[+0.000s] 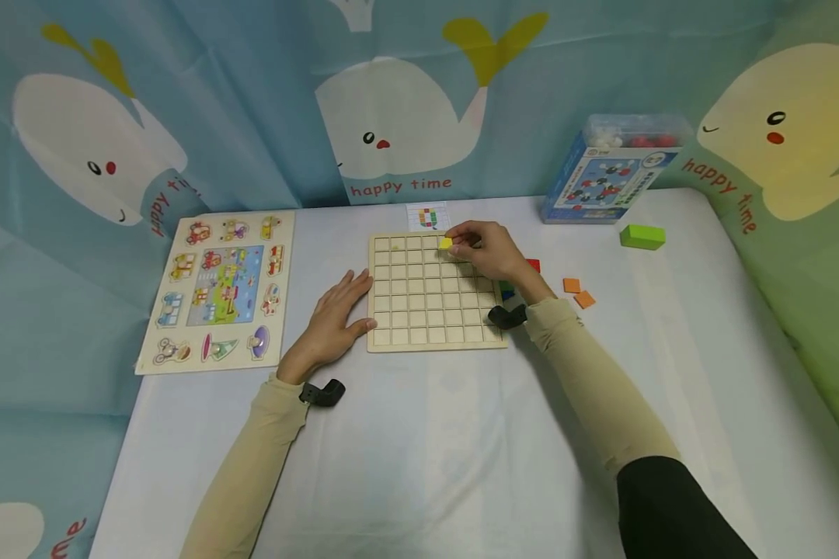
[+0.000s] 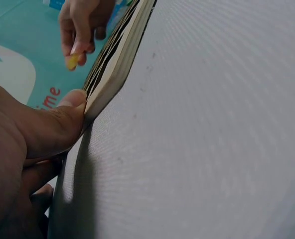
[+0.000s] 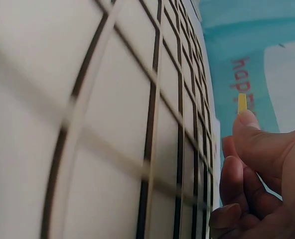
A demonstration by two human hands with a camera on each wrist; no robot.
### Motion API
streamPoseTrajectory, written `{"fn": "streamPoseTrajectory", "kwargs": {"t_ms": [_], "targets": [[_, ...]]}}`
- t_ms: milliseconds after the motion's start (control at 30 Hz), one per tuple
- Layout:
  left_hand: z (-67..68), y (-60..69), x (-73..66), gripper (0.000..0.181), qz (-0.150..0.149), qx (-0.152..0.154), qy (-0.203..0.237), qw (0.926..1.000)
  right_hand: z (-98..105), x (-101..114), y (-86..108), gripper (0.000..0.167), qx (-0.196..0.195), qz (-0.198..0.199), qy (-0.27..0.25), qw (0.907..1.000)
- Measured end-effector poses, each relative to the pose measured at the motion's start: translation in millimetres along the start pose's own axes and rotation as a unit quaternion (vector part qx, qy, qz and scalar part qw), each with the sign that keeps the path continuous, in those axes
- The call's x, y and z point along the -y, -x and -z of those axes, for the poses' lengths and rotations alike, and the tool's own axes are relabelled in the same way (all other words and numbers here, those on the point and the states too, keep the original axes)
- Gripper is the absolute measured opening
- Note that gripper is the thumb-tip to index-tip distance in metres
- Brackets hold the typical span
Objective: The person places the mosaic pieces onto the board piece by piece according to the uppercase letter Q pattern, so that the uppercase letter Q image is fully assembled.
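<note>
A pale wooden grid board with square cells lies on the white table. My right hand pinches a small yellow square tile between thumb and fingertips above the board's far row. In the right wrist view the yellow tile stands out past the thumb tip, apart from the grid. My left hand rests against the board's left edge, fingers straight and spread; in the left wrist view its thumb touches the board's corner. Just behind the board lies a card with a coloured square pattern.
Orange tiles lie right of the board; red, green and blue pieces are partly hidden by my right arm. A picture puzzle board lies at left. A boxed set and a green block stand at the back right.
</note>
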State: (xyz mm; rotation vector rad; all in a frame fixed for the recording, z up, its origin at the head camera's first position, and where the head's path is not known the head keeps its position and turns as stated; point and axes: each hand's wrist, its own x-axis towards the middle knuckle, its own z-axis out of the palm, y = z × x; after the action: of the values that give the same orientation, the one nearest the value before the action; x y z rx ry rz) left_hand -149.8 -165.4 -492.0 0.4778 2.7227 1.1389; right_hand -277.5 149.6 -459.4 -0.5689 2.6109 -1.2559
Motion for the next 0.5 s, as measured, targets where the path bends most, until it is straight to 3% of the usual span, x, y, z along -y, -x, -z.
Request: {"fn": "streamPoseTrajectory", "kwargs": {"t_ms": [500], "targets": [[-0.8, -1.6, 2.6, 0.078, 0.002, -0.001, -0.014, 0.9999, -34, 20, -26.2, 0.027, 0.043, 0.015, 0.009, 0.9989]]}}
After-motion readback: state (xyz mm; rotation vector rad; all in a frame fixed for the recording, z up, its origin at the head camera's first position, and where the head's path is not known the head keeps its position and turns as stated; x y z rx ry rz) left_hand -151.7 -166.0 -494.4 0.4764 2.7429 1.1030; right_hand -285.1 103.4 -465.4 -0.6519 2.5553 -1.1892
